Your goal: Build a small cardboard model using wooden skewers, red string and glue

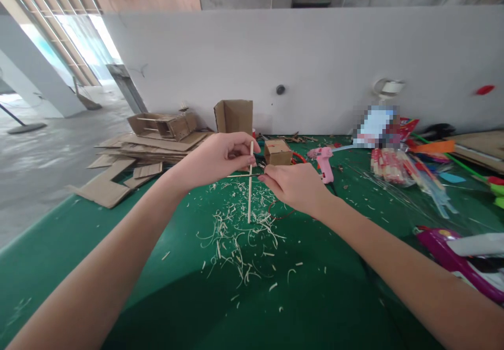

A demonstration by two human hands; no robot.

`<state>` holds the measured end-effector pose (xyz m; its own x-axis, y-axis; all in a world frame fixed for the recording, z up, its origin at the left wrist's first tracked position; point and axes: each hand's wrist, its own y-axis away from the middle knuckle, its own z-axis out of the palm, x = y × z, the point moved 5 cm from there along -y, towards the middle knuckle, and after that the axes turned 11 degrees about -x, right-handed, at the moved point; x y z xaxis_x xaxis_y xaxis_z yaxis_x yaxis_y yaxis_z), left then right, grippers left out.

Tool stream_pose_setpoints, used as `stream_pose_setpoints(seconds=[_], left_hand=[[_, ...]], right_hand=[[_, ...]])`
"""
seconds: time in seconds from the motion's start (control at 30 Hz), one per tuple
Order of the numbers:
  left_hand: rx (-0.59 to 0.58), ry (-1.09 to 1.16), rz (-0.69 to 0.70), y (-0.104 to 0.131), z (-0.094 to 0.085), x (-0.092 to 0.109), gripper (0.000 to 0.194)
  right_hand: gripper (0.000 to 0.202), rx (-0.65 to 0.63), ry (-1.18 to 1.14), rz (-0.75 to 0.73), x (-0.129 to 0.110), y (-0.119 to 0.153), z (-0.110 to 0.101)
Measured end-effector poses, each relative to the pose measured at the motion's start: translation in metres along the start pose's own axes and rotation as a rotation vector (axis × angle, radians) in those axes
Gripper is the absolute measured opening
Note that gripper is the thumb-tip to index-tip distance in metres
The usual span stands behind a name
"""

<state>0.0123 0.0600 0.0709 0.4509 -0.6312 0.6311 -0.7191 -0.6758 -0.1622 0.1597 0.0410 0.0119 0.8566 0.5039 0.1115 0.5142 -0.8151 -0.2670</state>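
My left hand [228,156] is closed around a thin pale wooden stick [249,198], pinching it near its upper end. The stick stands nearly upright, its lower end over the green tabletop. My right hand [295,184] is closed on a thin dark-bladed cutting tool [256,175]; its handle is hidden in my fingers, so I cannot tell its exact kind. The blade reaches left and crosses the stick just below my left fingertips. Curled wood shavings [236,234] are scattered beneath both hands. Behind the upright stick, another thin stick [237,176] lies sideways.
Cardboard sheets [157,148] and a cardboard box [169,124] are piled at the back left. A small cardboard block [277,152] and a pink glue gun [323,162] sit beyond my right hand. Bagged sticks [394,166] and a purple tool [452,255] lie at right.
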Motion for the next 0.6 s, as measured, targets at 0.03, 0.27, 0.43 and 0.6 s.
stream_pose_setpoints(seconds=[0.03, 0.27, 0.43, 0.6], left_hand=[[-0.003, -0.011, -0.001, 0.001, 0.0, 0.0, 0.016], [0.003, -0.033, -0.014, 0.001, 0.0, -0.001, 0.015], [0.01, 0.005, -0.022, 0.0, 0.001, -0.003, 0.013], [0.056, -0.006, -0.014, -0.006, 0.004, -0.007, 0.011]], right_hand=[[0.048, 0.004, 0.013, 0.017, -0.001, -0.001, -0.001], [0.051, -0.104, 0.024, 0.007, -0.013, 0.003, 0.012], [0.05, -0.201, 0.013, -0.113, -0.026, 0.008, 0.032], [0.056, -0.025, 0.034, 0.073, -0.01, -0.002, 0.014]])
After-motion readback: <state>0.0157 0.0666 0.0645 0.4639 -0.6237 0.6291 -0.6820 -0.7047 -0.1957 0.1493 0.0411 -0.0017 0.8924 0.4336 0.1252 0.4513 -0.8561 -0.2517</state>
